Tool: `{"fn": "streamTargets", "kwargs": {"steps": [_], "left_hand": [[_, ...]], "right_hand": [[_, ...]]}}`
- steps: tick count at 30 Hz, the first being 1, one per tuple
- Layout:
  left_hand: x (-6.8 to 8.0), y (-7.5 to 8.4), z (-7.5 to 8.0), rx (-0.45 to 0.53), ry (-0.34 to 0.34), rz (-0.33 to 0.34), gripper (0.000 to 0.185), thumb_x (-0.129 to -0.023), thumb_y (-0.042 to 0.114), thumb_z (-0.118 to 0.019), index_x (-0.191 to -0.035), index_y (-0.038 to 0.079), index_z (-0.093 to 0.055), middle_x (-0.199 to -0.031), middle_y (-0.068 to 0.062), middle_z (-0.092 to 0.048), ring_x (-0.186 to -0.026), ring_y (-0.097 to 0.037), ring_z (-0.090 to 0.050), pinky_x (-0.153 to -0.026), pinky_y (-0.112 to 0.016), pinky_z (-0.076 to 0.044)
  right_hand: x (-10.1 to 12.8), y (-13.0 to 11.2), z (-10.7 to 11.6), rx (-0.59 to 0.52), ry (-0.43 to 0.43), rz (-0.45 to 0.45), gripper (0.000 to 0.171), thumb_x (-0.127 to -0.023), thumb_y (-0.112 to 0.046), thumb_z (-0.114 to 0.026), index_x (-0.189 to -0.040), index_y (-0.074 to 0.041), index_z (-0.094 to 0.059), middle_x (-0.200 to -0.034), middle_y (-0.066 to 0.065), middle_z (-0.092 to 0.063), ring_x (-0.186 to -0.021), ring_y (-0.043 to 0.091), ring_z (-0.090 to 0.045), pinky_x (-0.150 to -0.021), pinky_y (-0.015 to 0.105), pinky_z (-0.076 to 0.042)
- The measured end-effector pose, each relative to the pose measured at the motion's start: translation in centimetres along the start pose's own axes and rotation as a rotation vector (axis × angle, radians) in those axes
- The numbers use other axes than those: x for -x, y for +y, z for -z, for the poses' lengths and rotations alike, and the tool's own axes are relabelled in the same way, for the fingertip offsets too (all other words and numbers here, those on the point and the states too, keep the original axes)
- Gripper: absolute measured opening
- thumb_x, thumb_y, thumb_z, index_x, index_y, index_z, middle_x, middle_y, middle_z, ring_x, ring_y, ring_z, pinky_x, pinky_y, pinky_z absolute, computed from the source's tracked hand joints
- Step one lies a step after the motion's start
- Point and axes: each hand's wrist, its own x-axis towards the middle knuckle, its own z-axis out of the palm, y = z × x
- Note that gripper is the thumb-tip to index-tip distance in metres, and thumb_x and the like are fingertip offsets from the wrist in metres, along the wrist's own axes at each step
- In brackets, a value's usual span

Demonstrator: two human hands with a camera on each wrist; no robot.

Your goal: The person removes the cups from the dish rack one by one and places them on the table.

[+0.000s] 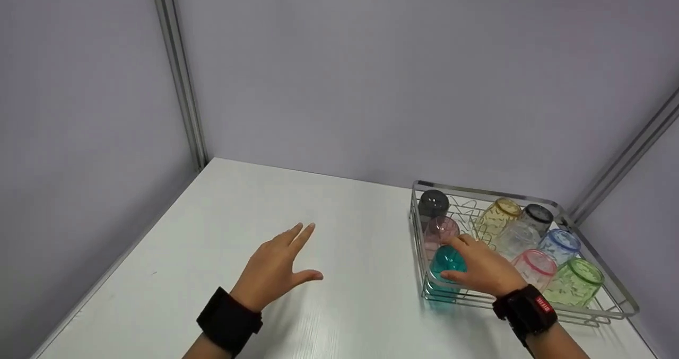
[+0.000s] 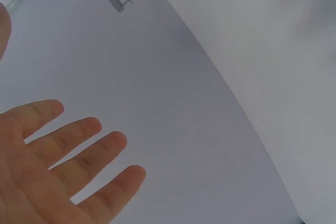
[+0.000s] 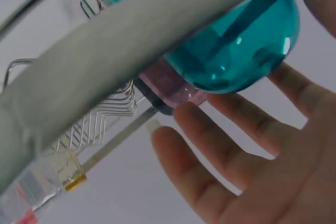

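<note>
A teal glass cup (image 1: 440, 290) stands upside down in the near-left corner of a wire rack (image 1: 482, 192). My right hand (image 1: 455, 257) lies over its top, thumb on the near side and fingers on the far side, spread and only slightly bent. In the right wrist view the teal cup (image 3: 236, 45) sits behind the rack's rim (image 3: 105, 61), and the fingers (image 3: 210, 129) reach past it without closing. My left hand (image 1: 307, 253) hovers open over the white table (image 1: 223, 231), holding nothing; its fingers (image 2: 79, 140) are straight and spread.
The rack holds several more upturned cups: dark grey (image 1: 433, 202), mauve (image 1: 443, 226), yellow (image 1: 498, 216), clear (image 1: 517, 237), blue (image 1: 561, 242), pink (image 1: 534, 266), green (image 1: 575, 279). Grey walls enclose the table at the back and both sides.
</note>
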Motion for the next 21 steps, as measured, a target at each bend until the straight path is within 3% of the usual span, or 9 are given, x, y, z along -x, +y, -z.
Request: {"fn": "streamTargets", "kwargs": {"steps": [4,8,12,17,21], "left_hand": [[-0.1,0.2,-0.4,0.007,-0.017,0.005,0.090,-0.074,0.063,-0.064,-0.145,0.015,-0.038,-0.141,-0.014,-0.047,-0.122,-0.032,-0.051,-0.094,-0.049,-0.046],[-0.3,0.3,-0.6,-0.011,-0.046,0.022,0.092,-0.072,0.068,-0.062,-0.146,0.019,-0.036,-0.147,-0.012,-0.039,-0.132,-0.036,-0.038,-0.102,-0.060,-0.033],[-0.5,0.5,-0.6,0.006,-0.049,0.025,0.094,-0.071,0.072,-0.059,-0.147,0.021,-0.035,-0.150,-0.011,-0.034,-0.137,-0.038,-0.029,-0.104,-0.067,-0.023],[-0.6,1.1,-0.8,0.093,-0.055,0.038,0.093,-0.075,0.070,-0.058,-0.150,0.023,-0.028,-0.153,-0.009,-0.030,-0.139,-0.034,-0.028,-0.105,-0.063,-0.025],[-1.1,1.9,-0.8,0.203,-0.040,0.050,0.093,-0.079,0.064,-0.061,-0.152,0.027,-0.016,-0.155,-0.004,-0.024,-0.140,-0.030,-0.027,-0.108,-0.055,-0.028]], "right_hand": [[-0.2,0.7,-0.3,-0.087,-0.104,-0.039,0.075,-0.079,-0.050,-0.070,-0.140,-0.017,-0.042,-0.144,0.025,-0.034,-0.123,0.048,-0.043,-0.086,0.060,-0.045],[-0.1,1.2,-0.3,-0.144,-0.132,-0.044,0.073,-0.078,-0.045,-0.073,-0.139,-0.017,-0.043,-0.141,0.024,-0.037,-0.120,0.046,-0.046,-0.087,0.060,-0.045],[0.1,1.4,0.2,-0.158,-0.118,-0.037,0.070,-0.078,-0.040,-0.075,-0.136,-0.013,-0.046,-0.136,0.025,-0.041,-0.118,0.043,-0.047,-0.089,0.060,-0.044],[1.1,1.6,1.6,-0.169,-0.084,-0.037,0.064,-0.081,-0.037,-0.073,-0.133,-0.012,-0.047,-0.130,0.026,-0.042,-0.116,0.041,-0.048,-0.090,0.059,-0.043],[2.7,1.3,3.3,-0.186,-0.009,-0.041,0.061,-0.084,-0.038,-0.069,-0.134,-0.012,-0.044,-0.132,0.026,-0.040,-0.118,0.043,-0.045,-0.090,0.059,-0.042]]}}
